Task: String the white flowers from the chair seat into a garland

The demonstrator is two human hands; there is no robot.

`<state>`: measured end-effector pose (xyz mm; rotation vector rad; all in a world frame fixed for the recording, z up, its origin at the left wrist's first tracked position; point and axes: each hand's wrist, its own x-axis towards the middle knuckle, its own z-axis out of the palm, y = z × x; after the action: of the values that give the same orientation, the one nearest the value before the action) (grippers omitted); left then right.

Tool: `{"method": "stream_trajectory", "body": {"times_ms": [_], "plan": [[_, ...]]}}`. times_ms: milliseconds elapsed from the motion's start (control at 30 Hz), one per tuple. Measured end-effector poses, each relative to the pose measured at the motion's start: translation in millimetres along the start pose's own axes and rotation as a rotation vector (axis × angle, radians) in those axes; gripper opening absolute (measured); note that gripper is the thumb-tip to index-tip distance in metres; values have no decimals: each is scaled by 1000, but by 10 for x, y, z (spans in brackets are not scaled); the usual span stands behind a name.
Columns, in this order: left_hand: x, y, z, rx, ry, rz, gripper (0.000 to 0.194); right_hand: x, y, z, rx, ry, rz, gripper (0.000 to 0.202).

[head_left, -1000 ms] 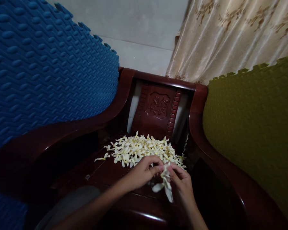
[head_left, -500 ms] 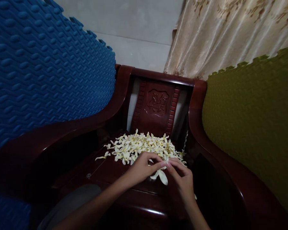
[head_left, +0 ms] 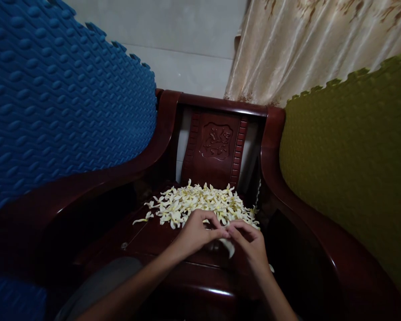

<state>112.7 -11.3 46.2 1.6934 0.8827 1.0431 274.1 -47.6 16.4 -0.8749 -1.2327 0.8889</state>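
Note:
My left hand (head_left: 200, 229) and my right hand (head_left: 250, 243) meet fingertip to fingertip above the front of a dark red wooden chair seat. Both are closed in a pinch. Between them is a white flower, mostly covered by the fingers; one of its petals (head_left: 227, 248) hangs below, slightly blurred. Just beyond my hands lies a wide heap of white flowers with yellowish centres (head_left: 200, 200), spread over the seat (head_left: 153, 240). A single flower (head_left: 143, 219) rests apart at the heap's left edge.
The chair's carved backrest (head_left: 217, 142) rises behind the heap, with curved armrests on both sides. A blue foam mat (head_left: 70, 98) stands at the left and an olive-green one (head_left: 347, 156) at the right. A beige curtain (head_left: 304, 53) hangs behind.
The fingertips have shifted slightly, and less of the flower shows below them now. My right hand has drawn a little down and left. The view has moved slightly.

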Motion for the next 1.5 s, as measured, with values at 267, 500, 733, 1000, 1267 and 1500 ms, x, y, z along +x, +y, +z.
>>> {"method": "stream_trajectory", "body": {"times_ms": [267,500,733,1000,1267,1500], "plan": [[-2,123,0,-48,-103,65,29,-24,-91,43,77,60,166,30],[37,-39,-18,18,-82,117,26,-9,-85,48,37,82,179,34],[38,-28,-40,44,71,34,41,-28,-104,45,107,39,227,32],[49,-22,8,-63,12,5,40,-31,-96,64,14,-37,44,23],[-201,254,-77,-5,-778,-161,19,123,-19,-297,262,508,119,32],[-146,-92,-200,205,-1065,-334,38,18,-28,-277,-37,-41,340,24]]}}
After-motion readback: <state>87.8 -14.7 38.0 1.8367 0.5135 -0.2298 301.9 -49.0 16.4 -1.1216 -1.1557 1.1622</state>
